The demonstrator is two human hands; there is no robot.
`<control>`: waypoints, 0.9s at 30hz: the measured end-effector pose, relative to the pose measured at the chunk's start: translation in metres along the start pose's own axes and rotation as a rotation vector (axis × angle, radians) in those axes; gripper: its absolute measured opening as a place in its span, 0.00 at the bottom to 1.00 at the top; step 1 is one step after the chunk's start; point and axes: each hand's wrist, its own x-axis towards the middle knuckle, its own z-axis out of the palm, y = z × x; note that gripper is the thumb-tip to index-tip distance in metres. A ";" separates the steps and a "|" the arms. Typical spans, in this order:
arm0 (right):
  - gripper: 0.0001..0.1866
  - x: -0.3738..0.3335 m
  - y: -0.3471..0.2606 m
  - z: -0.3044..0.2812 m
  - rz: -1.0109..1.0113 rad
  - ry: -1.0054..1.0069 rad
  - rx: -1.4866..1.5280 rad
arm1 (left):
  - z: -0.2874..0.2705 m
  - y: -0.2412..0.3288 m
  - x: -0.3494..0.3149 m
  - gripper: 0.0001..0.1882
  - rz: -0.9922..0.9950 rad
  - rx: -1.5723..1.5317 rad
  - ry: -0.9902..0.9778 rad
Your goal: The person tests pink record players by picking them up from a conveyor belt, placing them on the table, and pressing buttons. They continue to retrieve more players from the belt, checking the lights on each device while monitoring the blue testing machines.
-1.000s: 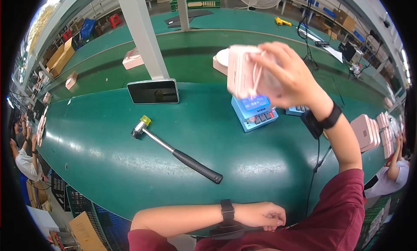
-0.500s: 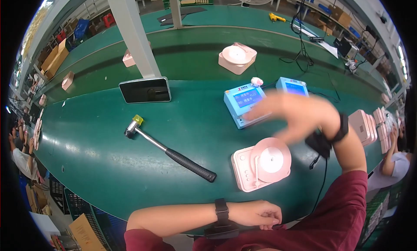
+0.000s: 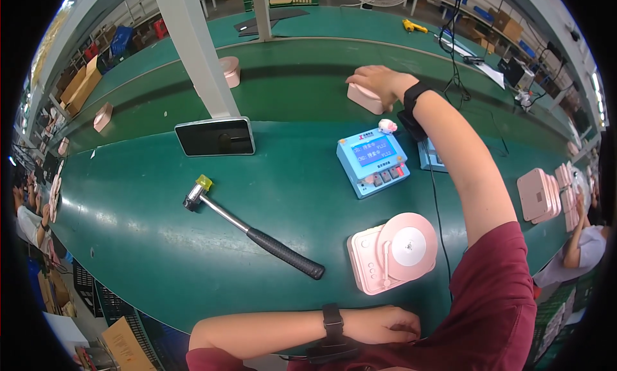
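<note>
My right hand (image 3: 380, 85) reaches over the far green belt, its fingers wrapped over the top of a pink mini record player (image 3: 365, 99), which they partly hide. Close to the table's front edge lies my left hand (image 3: 384, 324), fingers curled in, with nothing visible in it. Just beyond it sits a second pink mini record player (image 3: 392, 254), its round platter and tonearm facing up. Between the two players stands a light blue tester box (image 3: 373, 162) with a lit screen, buttons and a small white figure on top. Another blue box (image 3: 432, 158) is partly hidden behind my right forearm.
A hammer (image 3: 254, 229) with a yellow tip and black grip lies left of centre. A phone (image 3: 216, 137) leans by a grey post (image 3: 196, 50). More pink players (image 3: 229, 71) are on the belt. Pink cases (image 3: 538, 194) stand at the right, near a person (image 3: 572, 246). Black cables hang nearby.
My right hand has moved from above the blue boxes to the player on the far belt and closed over it. A player by the post has shifted right. My left hand stays at the front edge.
</note>
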 end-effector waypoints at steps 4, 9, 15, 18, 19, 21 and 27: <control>0.53 -0.013 0.008 -0.008 0.142 0.125 0.026 | 0.001 -0.003 0.000 0.10 -0.056 -0.097 -0.023; 0.53 -0.081 -0.013 -0.061 0.113 0.490 0.066 | -0.001 -0.001 0.000 0.12 -0.115 -0.113 -0.048; 0.57 -0.208 -0.114 -0.107 0.137 0.427 0.209 | 0.008 0.008 -0.004 0.11 -0.121 -0.009 0.001; 0.56 -0.257 -0.151 -0.078 0.304 0.343 0.267 | 0.016 0.021 -0.006 0.10 -0.094 0.211 0.032; 0.56 -0.266 -0.162 -0.068 0.405 0.248 0.363 | 0.020 0.029 -0.010 0.09 0.014 0.416 0.105; 0.55 -0.277 -0.171 -0.060 0.528 0.157 0.446 | 0.022 0.046 -0.014 0.08 0.247 0.829 0.214; 0.49 -0.259 -0.180 -0.015 0.761 0.405 0.363 | -0.018 0.083 -0.035 0.11 0.204 1.784 0.853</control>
